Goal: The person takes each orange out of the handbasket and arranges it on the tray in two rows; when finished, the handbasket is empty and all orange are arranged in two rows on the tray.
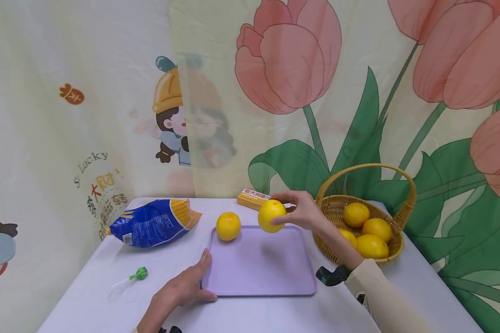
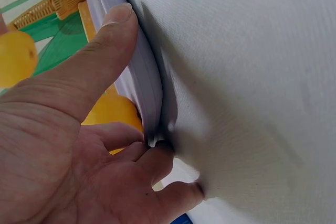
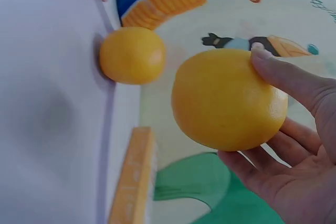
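My right hand holds a yellow orange above the back of a lilac tray. In the right wrist view the thumb lies on one side of this orange and the fingers on the other. A second orange rests at the tray's back left corner. My left hand touches the tray's front left corner, its thumb along the near edge and its fingers by the left side. The left wrist view shows these fingers partly bent, with their tips near the corner and the cloth.
At the right stands a wicker basket with a tall handle and several yellow fruits. An orange and white box lies behind the tray. A blue snack bag and a green-wrapped lollipop lie at the left. A printed curtain hangs behind.
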Motion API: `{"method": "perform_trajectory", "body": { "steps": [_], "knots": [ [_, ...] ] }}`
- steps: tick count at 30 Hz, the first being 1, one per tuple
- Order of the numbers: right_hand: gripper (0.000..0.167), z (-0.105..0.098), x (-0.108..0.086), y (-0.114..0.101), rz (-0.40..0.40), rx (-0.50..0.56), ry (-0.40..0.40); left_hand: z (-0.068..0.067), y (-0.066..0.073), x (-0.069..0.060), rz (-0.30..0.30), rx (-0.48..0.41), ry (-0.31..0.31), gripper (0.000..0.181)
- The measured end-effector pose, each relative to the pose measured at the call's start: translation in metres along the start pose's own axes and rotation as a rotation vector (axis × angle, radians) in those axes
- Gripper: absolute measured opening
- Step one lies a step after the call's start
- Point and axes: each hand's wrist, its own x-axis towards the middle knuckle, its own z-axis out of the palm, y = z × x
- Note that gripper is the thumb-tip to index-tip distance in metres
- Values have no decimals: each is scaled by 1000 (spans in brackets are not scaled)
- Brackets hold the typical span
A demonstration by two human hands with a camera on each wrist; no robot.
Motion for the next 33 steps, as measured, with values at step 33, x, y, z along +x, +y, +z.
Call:
{"method": "perform_trajectory", "body": {
  "steps": [33],
  "knots": [
    [66, 76, 28, 62, 201, -60, 85, -3, 4, -2, -24, 20, -10, 117]
  ]
}}
